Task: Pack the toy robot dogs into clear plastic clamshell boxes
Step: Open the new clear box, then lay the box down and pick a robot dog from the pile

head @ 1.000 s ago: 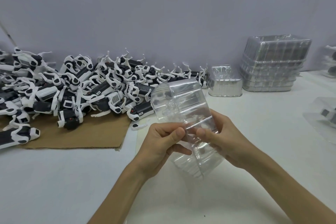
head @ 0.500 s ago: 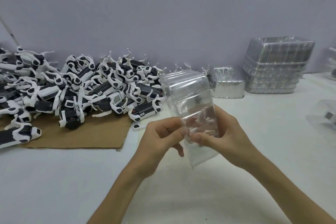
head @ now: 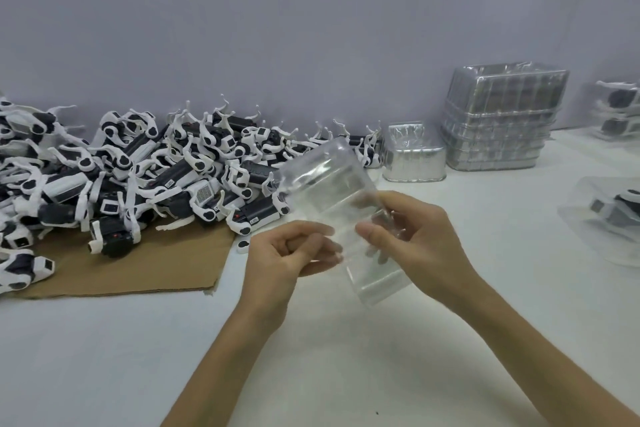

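Both hands hold an empty clear plastic clamshell box (head: pixel 329 184) upright above the white table, just right of the toy pile. My left hand (head: pixel 287 256) pinches its left edge between thumb and curled fingers. My right hand (head: pixel 412 239) grips its right side, thumb on the front and fingers behind. A big heap of black-and-white toy robot dogs (head: pixel 138 170) lies on a brown cardboard sheet (head: pixel 156 267) at the left.
A stack of empty clear clamshells (head: pixel 502 118) and a smaller stack (head: pixel 412 156) stand at the back right by the grey wall. Packed boxes with dogs lie at the right edge (head: pixel 613 218) and far right (head: pixel 620 111). White table (head: pixel 346 357) spreads in front.
The clamshell has been folded from a spread-open shape into a narrower, closed form and tilted more upright. Both hands shifted slightly right along with it.
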The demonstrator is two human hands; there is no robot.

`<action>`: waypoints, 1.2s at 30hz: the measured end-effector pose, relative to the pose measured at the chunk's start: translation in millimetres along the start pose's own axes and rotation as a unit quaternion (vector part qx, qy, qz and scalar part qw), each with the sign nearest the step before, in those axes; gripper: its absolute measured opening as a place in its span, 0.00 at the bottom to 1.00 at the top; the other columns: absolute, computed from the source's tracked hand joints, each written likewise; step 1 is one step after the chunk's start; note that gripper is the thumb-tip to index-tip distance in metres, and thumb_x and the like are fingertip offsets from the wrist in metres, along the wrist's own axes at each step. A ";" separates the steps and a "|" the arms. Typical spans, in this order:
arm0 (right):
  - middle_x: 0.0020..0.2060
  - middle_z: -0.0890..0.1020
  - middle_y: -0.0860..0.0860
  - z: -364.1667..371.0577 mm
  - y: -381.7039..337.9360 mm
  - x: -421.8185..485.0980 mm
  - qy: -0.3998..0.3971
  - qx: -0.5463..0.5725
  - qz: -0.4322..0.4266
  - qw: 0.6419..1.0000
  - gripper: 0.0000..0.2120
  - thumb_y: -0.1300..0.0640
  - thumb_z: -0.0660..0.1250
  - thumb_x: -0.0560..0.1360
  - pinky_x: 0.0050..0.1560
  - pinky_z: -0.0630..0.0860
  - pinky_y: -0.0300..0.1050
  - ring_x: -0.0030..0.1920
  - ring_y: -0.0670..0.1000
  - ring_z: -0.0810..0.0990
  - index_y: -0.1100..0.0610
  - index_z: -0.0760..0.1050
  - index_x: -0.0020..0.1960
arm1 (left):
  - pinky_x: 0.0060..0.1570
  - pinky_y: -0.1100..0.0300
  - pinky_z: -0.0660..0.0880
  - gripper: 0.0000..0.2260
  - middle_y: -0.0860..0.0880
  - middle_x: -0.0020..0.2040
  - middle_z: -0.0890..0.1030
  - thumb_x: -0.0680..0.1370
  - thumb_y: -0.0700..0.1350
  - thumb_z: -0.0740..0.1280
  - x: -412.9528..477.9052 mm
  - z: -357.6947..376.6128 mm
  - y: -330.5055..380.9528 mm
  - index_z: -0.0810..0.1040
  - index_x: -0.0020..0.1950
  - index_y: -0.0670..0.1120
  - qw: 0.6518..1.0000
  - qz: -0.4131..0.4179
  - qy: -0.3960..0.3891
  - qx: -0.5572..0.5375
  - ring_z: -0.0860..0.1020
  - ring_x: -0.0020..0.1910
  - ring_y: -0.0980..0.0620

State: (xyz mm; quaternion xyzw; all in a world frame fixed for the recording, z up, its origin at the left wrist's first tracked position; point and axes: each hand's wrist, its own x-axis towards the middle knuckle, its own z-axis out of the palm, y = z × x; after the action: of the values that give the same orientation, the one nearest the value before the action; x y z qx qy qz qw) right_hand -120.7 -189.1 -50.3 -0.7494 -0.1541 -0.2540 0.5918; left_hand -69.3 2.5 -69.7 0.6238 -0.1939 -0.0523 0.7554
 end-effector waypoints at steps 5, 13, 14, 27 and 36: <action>0.36 0.81 0.44 -65.0 -3.8 17.4 0.242 0.125 -0.009 0.962 0.05 0.55 0.70 0.77 0.30 0.78 0.40 0.29 0.49 0.81 0.49 0.80 0.52 | 0.38 0.56 0.80 0.14 0.49 0.31 0.76 0.82 0.31 0.54 18.3 -62.6 6.1 0.75 0.43 0.43 0.969 -0.029 0.207 -0.135 0.75 0.32 0.52; 0.40 0.81 0.47 -58.1 -0.7 14.0 0.219 0.028 -0.002 0.975 0.08 0.58 0.70 0.77 0.34 0.79 0.44 0.36 0.53 0.82 0.47 0.80 0.54 | 0.21 0.64 0.62 0.04 0.51 0.31 0.64 0.72 0.41 0.59 13.8 -37.6 -0.8 0.70 0.38 0.48 0.939 -0.111 0.090 -0.314 0.62 0.26 0.54; 0.40 0.81 0.48 -60.2 -2.6 15.4 0.232 0.022 0.003 0.973 0.09 0.58 0.69 0.75 0.35 0.79 0.45 0.36 0.55 0.82 0.49 0.80 0.54 | 0.21 0.64 0.60 0.04 0.51 0.31 0.62 0.72 0.41 0.59 12.4 -37.2 -1.4 0.70 0.37 0.47 0.936 -0.118 0.088 -0.320 0.58 0.27 0.54; 0.62 0.74 0.61 -69.5 15.0 193.7 0.097 -0.419 0.060 0.901 0.33 0.65 0.65 0.77 0.56 0.73 0.51 0.56 0.59 0.77 0.59 0.58 0.79 | 0.18 0.66 0.53 0.07 0.50 0.28 0.60 0.73 0.38 0.56 8.2 -20.1 -21.7 0.69 0.37 0.46 0.906 -0.240 0.113 -0.329 0.57 0.19 0.55; 0.68 0.75 0.59 -52.0 96.9 227.4 -0.055 -0.584 0.268 0.764 0.21 0.51 0.61 0.81 0.72 0.62 0.60 0.70 0.61 0.71 0.59 0.70 0.71 | 0.17 0.67 0.55 0.07 0.50 0.30 0.60 0.71 0.37 0.55 6.7 -21.5 -23.2 0.68 0.35 0.46 0.906 -0.229 0.136 -0.327 0.57 0.20 0.55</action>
State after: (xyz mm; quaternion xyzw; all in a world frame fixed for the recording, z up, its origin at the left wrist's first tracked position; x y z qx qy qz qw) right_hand 107.7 -279.5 8.3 -0.9735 0.1995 -0.0845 0.0738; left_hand -51.6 15.1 -93.7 0.3696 0.0873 -0.1990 0.9034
